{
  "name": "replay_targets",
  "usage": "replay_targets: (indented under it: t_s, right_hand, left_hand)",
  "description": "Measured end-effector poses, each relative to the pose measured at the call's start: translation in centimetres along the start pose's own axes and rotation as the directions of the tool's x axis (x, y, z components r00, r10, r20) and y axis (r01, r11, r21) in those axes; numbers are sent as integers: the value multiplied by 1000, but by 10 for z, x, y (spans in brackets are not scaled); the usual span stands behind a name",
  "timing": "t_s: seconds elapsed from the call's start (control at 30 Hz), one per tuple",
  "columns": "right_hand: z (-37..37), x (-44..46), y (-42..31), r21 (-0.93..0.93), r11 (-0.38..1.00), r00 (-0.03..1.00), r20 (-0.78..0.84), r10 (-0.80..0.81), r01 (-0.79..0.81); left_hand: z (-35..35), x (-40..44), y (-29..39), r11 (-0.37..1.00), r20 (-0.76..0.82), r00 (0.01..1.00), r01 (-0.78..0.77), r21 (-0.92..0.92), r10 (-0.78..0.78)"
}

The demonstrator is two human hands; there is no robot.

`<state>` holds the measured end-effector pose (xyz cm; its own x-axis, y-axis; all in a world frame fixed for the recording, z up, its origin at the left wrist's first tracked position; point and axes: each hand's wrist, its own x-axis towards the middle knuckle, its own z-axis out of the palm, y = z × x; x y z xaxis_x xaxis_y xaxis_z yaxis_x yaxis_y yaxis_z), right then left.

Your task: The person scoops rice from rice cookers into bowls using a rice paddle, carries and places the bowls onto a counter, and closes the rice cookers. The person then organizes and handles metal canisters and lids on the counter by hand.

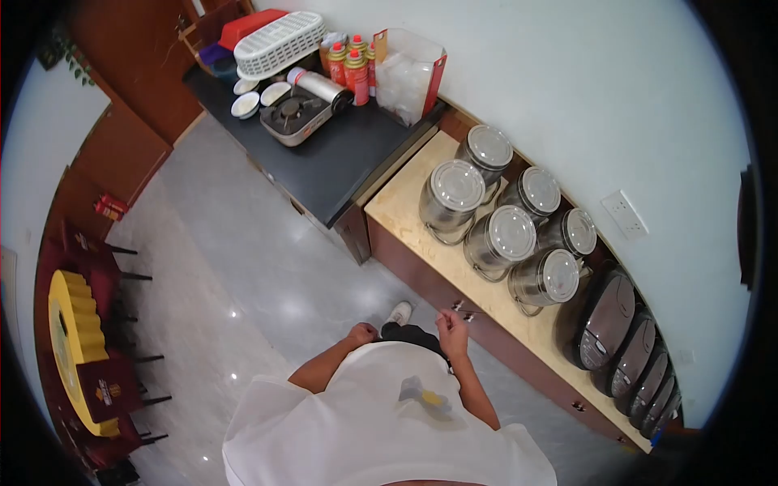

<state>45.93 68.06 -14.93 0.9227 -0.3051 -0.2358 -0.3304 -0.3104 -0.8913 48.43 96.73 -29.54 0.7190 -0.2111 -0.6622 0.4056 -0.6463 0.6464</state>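
Both of my hands are in front of my white shirt, near waist height. My left hand (361,334) is curled closed beside the dark trousers; whether anything is inside it is hidden. My right hand (451,330) has its fingers drawn together, close to the front of the wooden cabinet (413,267), and I cannot make out what it may hold. On the cabinet's light top, several metal pots with clear lids (499,236) stand in two rows. Dark rice cookers (609,316) are lined up to their right.
A portable gas stove (297,117), white bowls (245,105), red gas cans (356,73), a white basket (279,44) and a clear bag-lined box (409,77) occupy the dark counter (324,174). At the left stand a yellow-covered table (77,316) and maroon chairs (109,389).
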Motion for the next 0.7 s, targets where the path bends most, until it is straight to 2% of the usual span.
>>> replay_targets:
  t_s: [0.03,0.07,0.13,0.17,0.2,0.23,0.3,0.33,0.4,0.43,0.5,0.57,0.63,0.7]
  right_hand:
    - [-3,17,-21,34,996,996,-33,-80,81]
    - [-3,33,-39,42,996,996,-39,-76,78]
    - [3,64,-81,213,958,981,-71,-181,192]
    - [2,76,-106,126,949,955,-116,-274,288]
    - [-1,88,-133,34,925,917,-154,-368,378]
    - [-4,100,-156,39,928,919,-160,-361,371]
    - [-11,120,-193,-15,876,852,-223,-473,482]
    - [-13,131,-204,-20,880,855,-229,-465,474]
    - [-17,156,-224,-181,824,731,-388,-562,537]
    - [-19,168,-234,-189,825,728,-395,-561,533]
    - [-23,192,-249,-376,746,607,-433,-666,550]
    - [-19,218,-245,-409,760,622,-438,-649,505]
    - [-16,237,-248,-497,778,663,-439,-607,384]
    - [-8,251,-241,-509,788,676,-447,-586,346]
  left_hand:
    - [-15,-1,19,998,99,993,-58,-14,59]
    - [-27,3,35,998,101,993,-58,-4,58]
    - [-48,14,64,985,-179,972,-134,113,152]
    - [-60,17,85,984,-258,953,-131,121,159]
    - [-69,26,97,980,-305,932,-198,27,197]
    - [-78,32,113,980,-299,934,-195,35,196]
    - [-87,35,150,933,-378,870,-358,-44,317]
    - [-86,36,164,933,-367,874,-358,-44,318]
    - [-88,41,197,871,-310,894,-410,-271,324]
    - [-92,42,213,869,-301,894,-413,-271,331]
    - [-108,42,242,849,-181,902,-430,-306,392]
    - [-131,48,266,862,-140,893,-449,-236,427]
    - [-151,59,287,808,-293,813,-563,-174,504]
    - [-168,65,308,790,-272,810,-577,-209,520]
